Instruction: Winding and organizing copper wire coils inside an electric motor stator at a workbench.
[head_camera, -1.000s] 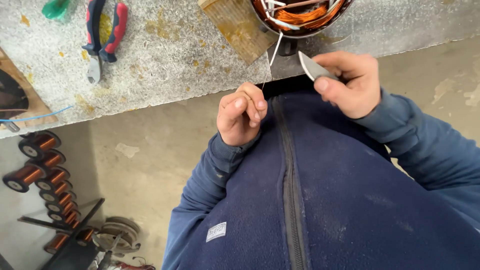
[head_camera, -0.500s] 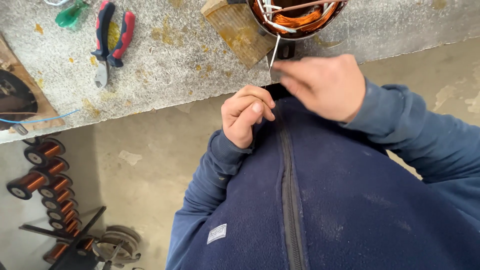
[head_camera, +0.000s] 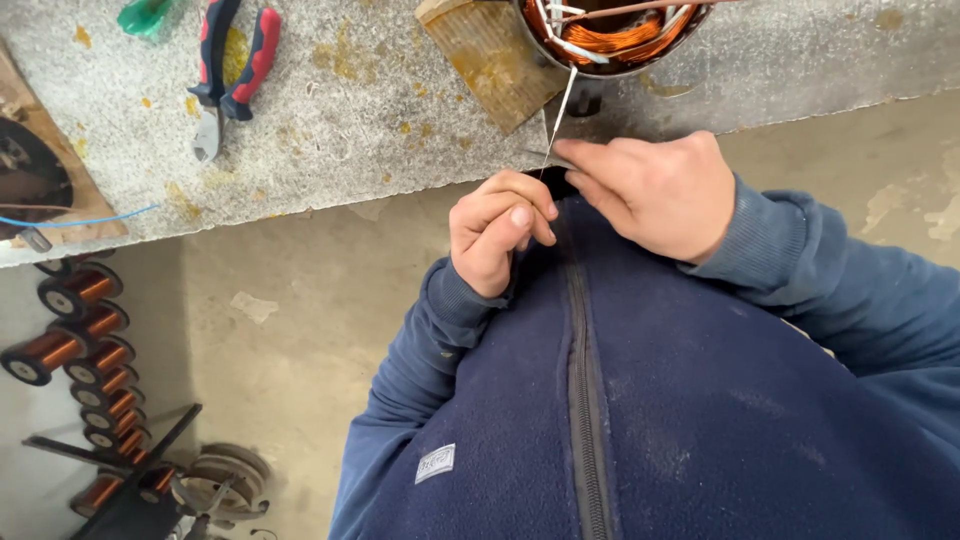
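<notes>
Head view looks straight down a dark blue zip fleece (head_camera: 640, 400) to both hands at the edge of a speckled grey surface (head_camera: 380, 130). Left hand (head_camera: 497, 230) is curled into a loose fist, its grip closed with thumb and forefinger pinching the lower end of a thin white wire (head_camera: 560, 110). Right hand (head_camera: 655, 190) lies just beside it, back up, fingers pressed together at the same wire; whether it holds anything else I cannot tell. From the hands the wire runs up, taut and slightly slanted, to a round motor stator (head_camera: 610, 35) at the top edge, where copper windings and more white leads show. A worn wooden block (head_camera: 485, 55) lies touching the stator's left side. Further left on the surface rest red-and-black pliers (head_camera: 228, 70) and a green handle (head_camera: 145, 15). Below, on the floor, a row of copper spools (head_camera: 70, 330) sits well apart from the hands
</notes>
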